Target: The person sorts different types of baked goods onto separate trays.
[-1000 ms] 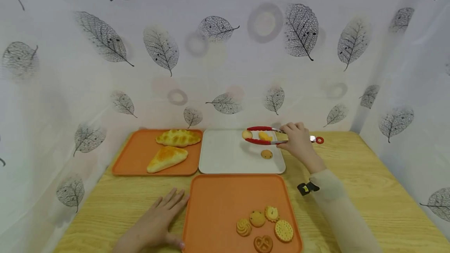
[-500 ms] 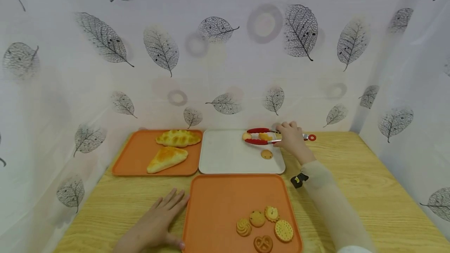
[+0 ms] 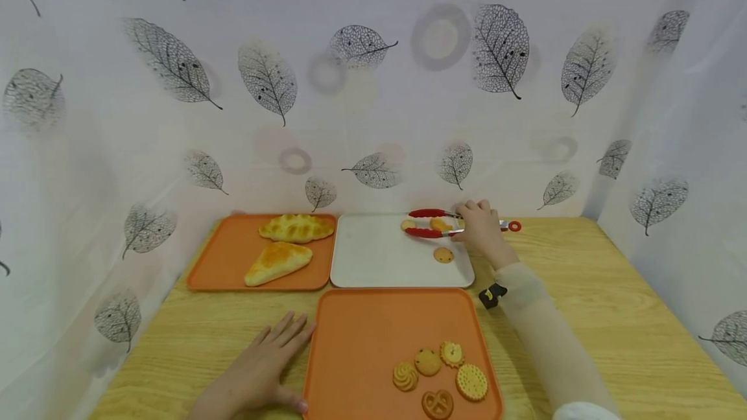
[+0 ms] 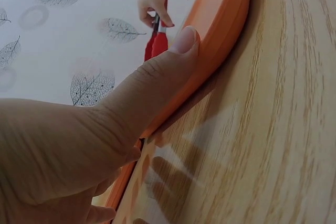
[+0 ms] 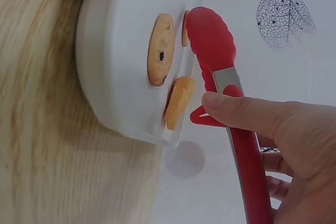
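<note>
My right hand [image 3: 483, 231] grips red-tipped metal tongs [image 3: 428, 233] over the right part of the white tray [image 3: 367, 258]. The tongs' arms are spread, with a small round cookie [image 3: 406, 225] by the tips and a yellow-orange piece [image 3: 440, 224] between the arms in the head view. In the right wrist view, a chip-dotted cookie [image 5: 160, 51] lies nearer the tray's rim than the red tong head [image 5: 211, 38]. My left hand [image 3: 262, 365] lies with straight fingers at the left edge of the front orange tray [image 3: 356, 349], its thumb [image 4: 168, 61] at the rim.
Several cookies, among them a pretzel-shaped one [image 3: 437, 404], lie at the right of the front tray. Another orange tray [image 3: 218, 258] at back left bears a braided bread [image 3: 296, 229] and a triangular pastry [image 3: 277, 263]. A leaf-patterned curtain [image 3: 373, 115] stands behind the wooden table [image 3: 583, 303].
My right hand and the tongs have shifted left and slightly lower over the white tray, mostly in the first half second. The left hand has stayed in place.
</note>
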Tool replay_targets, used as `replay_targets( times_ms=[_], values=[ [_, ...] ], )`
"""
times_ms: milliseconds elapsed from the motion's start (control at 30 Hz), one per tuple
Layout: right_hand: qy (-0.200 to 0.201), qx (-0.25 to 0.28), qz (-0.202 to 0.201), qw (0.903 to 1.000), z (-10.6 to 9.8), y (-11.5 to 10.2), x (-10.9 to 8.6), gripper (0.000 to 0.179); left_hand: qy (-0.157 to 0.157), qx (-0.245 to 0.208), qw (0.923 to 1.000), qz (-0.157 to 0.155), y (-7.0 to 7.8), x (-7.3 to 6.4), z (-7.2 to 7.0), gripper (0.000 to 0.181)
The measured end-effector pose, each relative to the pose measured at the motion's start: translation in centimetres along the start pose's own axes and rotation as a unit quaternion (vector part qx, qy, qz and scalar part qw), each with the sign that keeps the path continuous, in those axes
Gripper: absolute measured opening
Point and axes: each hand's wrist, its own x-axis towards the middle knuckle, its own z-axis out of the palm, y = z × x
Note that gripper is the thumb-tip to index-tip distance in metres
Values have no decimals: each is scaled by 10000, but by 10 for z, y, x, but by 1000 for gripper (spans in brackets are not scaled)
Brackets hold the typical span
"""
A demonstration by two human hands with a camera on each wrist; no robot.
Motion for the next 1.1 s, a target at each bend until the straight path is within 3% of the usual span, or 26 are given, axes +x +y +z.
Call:
replay_targets(
  times_ms=[200,433,967,1100],
  values=[
    [150,-5,27,9999,-7,-1,-8,67,-29,11,10000,-27,0,0,0,123],
    [390,-8,-135,9991,-17,1,-30,67,-16,17,10000,-22,0,0,0,123],
    [1009,684,-1282,9842,-47,-11,-102,63,-194,-80,9995,-223,-3,0,0,125],
    [1149,593,-1605,9785,-52,-17,-120,64,-175,-73,9997,-182,-2,1,0,124]
  ],
)
